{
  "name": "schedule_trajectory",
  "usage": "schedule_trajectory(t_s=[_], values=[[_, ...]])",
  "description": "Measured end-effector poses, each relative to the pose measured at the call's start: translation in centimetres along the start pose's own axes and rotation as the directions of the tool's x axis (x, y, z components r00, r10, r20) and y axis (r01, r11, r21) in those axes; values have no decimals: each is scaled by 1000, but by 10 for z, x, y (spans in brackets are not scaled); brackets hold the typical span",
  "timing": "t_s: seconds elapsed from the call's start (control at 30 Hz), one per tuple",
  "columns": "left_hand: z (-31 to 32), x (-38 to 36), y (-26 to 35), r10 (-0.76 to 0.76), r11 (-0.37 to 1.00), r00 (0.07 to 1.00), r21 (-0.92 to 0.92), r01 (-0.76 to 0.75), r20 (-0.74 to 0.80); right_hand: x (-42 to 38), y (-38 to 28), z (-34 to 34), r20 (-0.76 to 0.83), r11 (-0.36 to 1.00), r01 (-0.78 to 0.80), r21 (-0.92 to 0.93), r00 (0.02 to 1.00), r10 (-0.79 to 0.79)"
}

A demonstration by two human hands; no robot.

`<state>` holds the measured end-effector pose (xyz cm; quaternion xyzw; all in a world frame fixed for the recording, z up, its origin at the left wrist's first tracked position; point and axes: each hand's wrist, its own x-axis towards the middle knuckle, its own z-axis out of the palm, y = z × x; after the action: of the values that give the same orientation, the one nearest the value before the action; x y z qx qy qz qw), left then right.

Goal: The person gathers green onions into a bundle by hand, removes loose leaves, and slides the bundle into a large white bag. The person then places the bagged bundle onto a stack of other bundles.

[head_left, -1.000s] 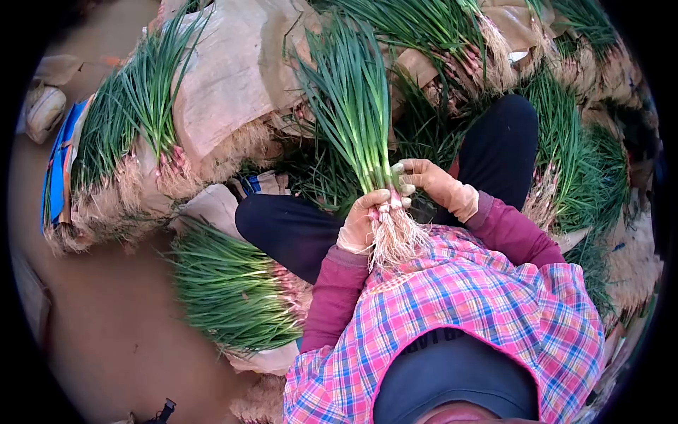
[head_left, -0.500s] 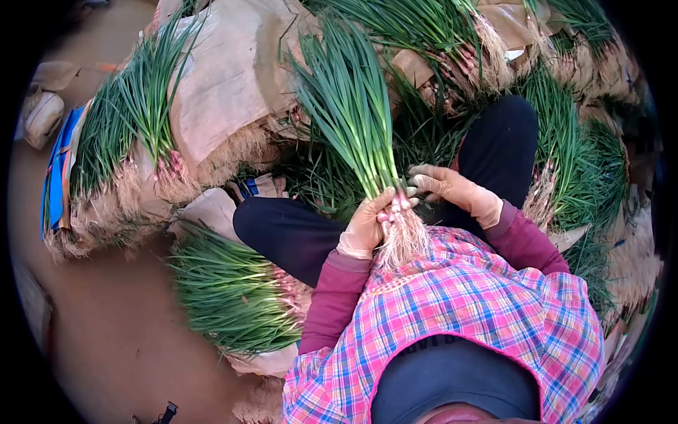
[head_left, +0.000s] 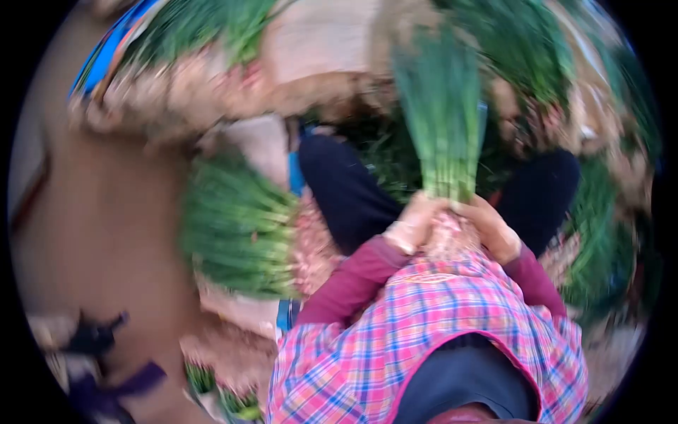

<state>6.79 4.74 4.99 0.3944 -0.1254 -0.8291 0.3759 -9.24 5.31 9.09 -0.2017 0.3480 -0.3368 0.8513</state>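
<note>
A bunch of spring onions (head_left: pixel 446 127) stands upright before my lap, its green leaves pointing away from me. My left hand (head_left: pixel 417 219), in a thin pale glove, is closed round the left side of the bunch just above the pinkish bulbs. On the opposite side my right hand (head_left: pixel 492 227) grips it too, and the two hands almost meet at the front. Pale roots hang below them against the checked apron (head_left: pixel 452 297). Motion blurs the fingers and the leaves.
A pile of spring onions (head_left: pixel 244 233) lies left of my left knee (head_left: pixel 342 191). More bunches (head_left: pixel 519 49) rest along the sacking (head_left: pixel 321 35) ahead, and others (head_left: pixel 600 233) lie to my right. Dark items (head_left: pixel 106 385) sit on the brown floor (head_left: pixel 113 233) at lower left.
My right hand, earlier with its fingers loose beside the bunch, has closed round it along with the left. The view has swung, so surroundings appear shifted.
</note>
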Motion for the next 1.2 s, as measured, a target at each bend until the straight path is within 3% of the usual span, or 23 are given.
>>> schedule_trajectory(t_s=[0.13,0.2,0.27,0.33,0.4,0.43,0.47,0.5,0.53,0.57,0.63,0.7,0.73,0.8,0.87,0.9,0.93,0.97,1.0,1.07,1.13,1.17,1.2], values=[[12,-40,3,73,997,994,15,-75,85,-11,5,5,-55,964,11,-265,998,-27],[17,-58,-6,284,959,948,-64,-277,142,-26,4,16,-121,969,3,-249,992,-34],[21,-76,-8,386,922,913,-62,-381,129,-31,-4,33,38,949,65,-309,998,-56],[28,-106,7,448,894,885,-81,-441,126,-32,-18,64,80,928,61,-366,996,-34],[30,-142,24,612,789,790,37,-614,38,-27,-27,98,206,873,75,-482,978,30],[29,-171,40,610,781,793,166,-602,2,-22,-29,120,250,835,111,-539,968,33],[26,-184,41,691,722,720,108,-684,-56,-12,-31,142,358,840,124,-529,930,88],[13,-205,43,657,753,748,133,-645,-94,0,-31,164,457,832,104,-545,868,191],[5,-223,47,771,635,629,197,-747,-98,13,-27,185,515,800,95,-593,808,286],[1,-242,50,802,597,561,254,-761,-204,27,-14,208,553,781,125,-612,773,310],[-29,-270,52,809,564,454,276,-778,-374,59,17,247,677,770,161,-617,607,416],[-54,-284,53,816,511,343,305,-804,-465,102,52,261,722,786,28,-618,415,553],[-69,-289,51,800,511,295,336,-791,-522,130,80,256,720,798,-67,-599,389,574],[-132,-275,28,711,561,269,293,-774,-650,172,137,246,662,771,-177,-612,419,622],[-209,-255,-3,541,669,340,149,-728,-770,195,188,234,395,666,-203,-718,669,629],[-237,-249,-18,463,689,370,65,-722,-806,233,232,204,315,583,-97,-807,765,562],[-256,-242,-26,390,703,399,-11,-711,-830,233,233,200,313,579,-97,-810,762,567],[-255,-241,-25,363,705,315,38,-708,-877,228,235,197,318,638,-143,-757,772,551],[-257,-245,-25,357,708,324,27,-706,-876,225,234,194,315,691,-191,-697,784,535],[-252,-252,-30,471,646,364,33,-762,-804,219,219,193,396,696,-74,-714,777,489],[-257,-249,-39,526,631,418,10,-776,-741,229,208,195,402,456,188,-870,805,435],[-255,-245,-44,545,625,321,120,-771,-775,235,213,190,358,339,232,-912,855,375],[-254,-240,-46,566,616,218,232,-753,-795,242,213,182,351,339,226,-913,860,370]])
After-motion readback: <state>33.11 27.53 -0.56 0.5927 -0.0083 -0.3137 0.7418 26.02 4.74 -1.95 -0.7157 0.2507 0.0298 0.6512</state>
